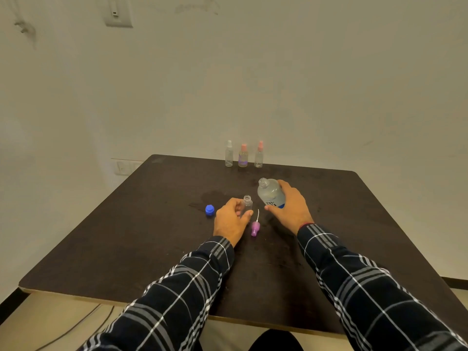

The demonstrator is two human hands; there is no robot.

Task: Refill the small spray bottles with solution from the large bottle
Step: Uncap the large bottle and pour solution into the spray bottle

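Note:
My left hand [231, 221] grips a small clear spray bottle [247, 203] that stands upright on the dark table [152, 239] with its neck uncapped. My right hand [291, 206] holds the large clear bottle [270, 193], also uncapped and tilted with its mouth leaning left toward the small bottle. The small bottle's purple spray head [255, 228] with its white dip tube lies on the table between my hands. The large bottle's blue cap [209, 210] rests left of my left hand.
Three small capped spray bottles stand in a row at the table's far edge: a white-capped bottle [229, 154], a pink-capped bottle [243, 156] and a second pink-capped bottle [259, 155]. Wet patches darken the table around my hands. A wall rises just behind the table.

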